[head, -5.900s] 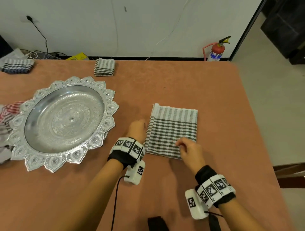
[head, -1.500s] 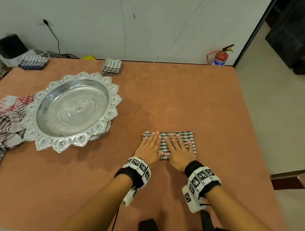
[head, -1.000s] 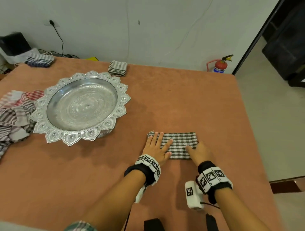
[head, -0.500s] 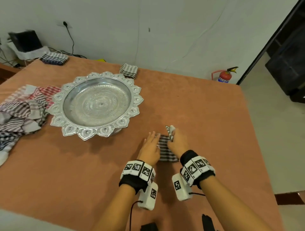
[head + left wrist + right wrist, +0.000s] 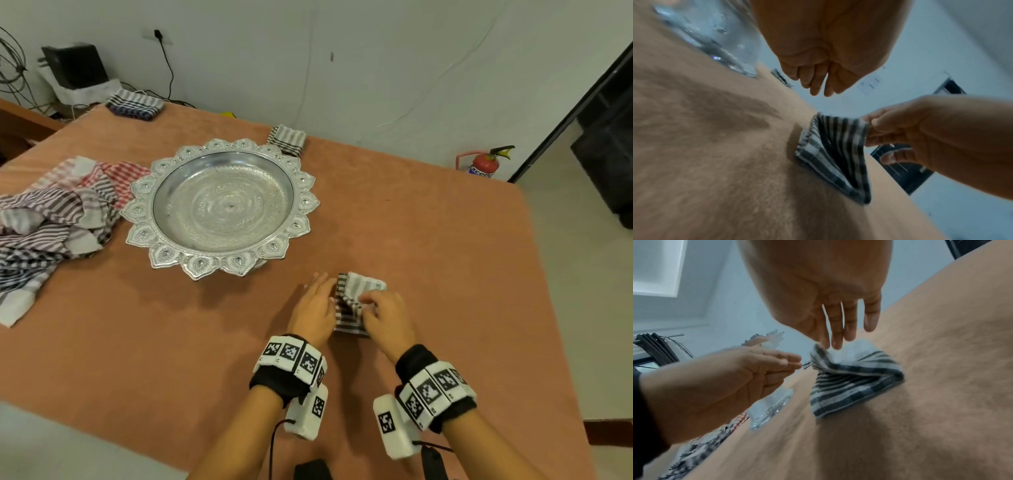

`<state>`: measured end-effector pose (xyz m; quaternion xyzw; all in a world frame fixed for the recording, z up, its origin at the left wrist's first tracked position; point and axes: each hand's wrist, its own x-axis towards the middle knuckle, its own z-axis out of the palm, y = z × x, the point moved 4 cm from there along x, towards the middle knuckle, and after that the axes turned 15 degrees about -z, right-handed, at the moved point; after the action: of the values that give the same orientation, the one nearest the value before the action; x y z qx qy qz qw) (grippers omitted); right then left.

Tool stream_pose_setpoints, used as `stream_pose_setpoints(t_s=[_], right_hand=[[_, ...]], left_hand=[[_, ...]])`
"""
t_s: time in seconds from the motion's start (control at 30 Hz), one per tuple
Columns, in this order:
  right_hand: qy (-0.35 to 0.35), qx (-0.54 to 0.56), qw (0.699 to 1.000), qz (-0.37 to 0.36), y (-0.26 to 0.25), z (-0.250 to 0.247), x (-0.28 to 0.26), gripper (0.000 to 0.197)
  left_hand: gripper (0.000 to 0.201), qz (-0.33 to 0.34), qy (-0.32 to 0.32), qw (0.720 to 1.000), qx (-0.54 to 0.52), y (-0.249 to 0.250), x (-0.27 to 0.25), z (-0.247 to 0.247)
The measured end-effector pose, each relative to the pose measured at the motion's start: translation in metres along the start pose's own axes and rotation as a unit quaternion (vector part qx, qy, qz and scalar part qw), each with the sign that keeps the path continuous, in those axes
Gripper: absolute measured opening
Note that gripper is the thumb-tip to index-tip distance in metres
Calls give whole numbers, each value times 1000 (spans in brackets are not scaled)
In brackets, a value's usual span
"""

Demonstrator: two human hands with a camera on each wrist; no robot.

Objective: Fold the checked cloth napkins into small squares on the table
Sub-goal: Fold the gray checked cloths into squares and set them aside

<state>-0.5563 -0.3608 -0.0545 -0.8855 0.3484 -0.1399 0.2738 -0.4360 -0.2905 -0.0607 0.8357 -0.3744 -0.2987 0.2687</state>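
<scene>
A green-and-white checked napkin [image 5: 354, 303] lies folded small on the orange table [image 5: 428, 257], near its front. My right hand [image 5: 369, 302] pinches the loose top flap and holds it slightly raised over the layers below. In the left wrist view the right hand [image 5: 869, 129] has the flap's corner between thumb and fingers above the napkin [image 5: 830, 155]. My left hand [image 5: 320, 284] is open with straight fingers at the napkin's left edge. The right wrist view shows the left hand [image 5: 795, 363] flat and empty beside the napkin [image 5: 851, 384].
An ornate silver tray [image 5: 137, 209] stands left of centre. A heap of unfolded striped cloths [image 5: 51, 222] lies at the far left. Folded napkins [image 5: 287, 138] [image 5: 135, 107] sit along the back edge. The table's right edge drops to a floor with a fire extinguisher [image 5: 483, 164].
The long folded strip, pressed flat by both hands, has been doubled over into a small square. My right hand brought its right end across to the left and now lowers the flap.
</scene>
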Motion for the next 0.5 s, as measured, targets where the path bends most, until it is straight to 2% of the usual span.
stream_pose_setpoints(t_s=[0.03,0.07,0.1,0.17,0.23,0.3,0.5], right_hand=[[33,-17,999,6,4,-7,-2,32],[29,-44,999,12,8,-10,-2,39],[-13,-79,997,16,9,-9,-1,46],[-151,-131,979,22,10,5,0,59],[-244,-157,957,19,9,20,-2,65],[-268,-165,949,6,10,27,-3,67],[-282,-164,945,-18,22,32,-9,65]], left_hand=[[47,23,-6,999,34,9,2,5],[48,46,-11,995,87,17,4,11],[51,63,-19,986,152,22,5,19],[56,64,-40,962,264,23,8,30],[61,53,-60,944,321,17,11,35],[59,54,-60,941,328,13,11,33],[44,67,-60,958,273,12,7,32]])
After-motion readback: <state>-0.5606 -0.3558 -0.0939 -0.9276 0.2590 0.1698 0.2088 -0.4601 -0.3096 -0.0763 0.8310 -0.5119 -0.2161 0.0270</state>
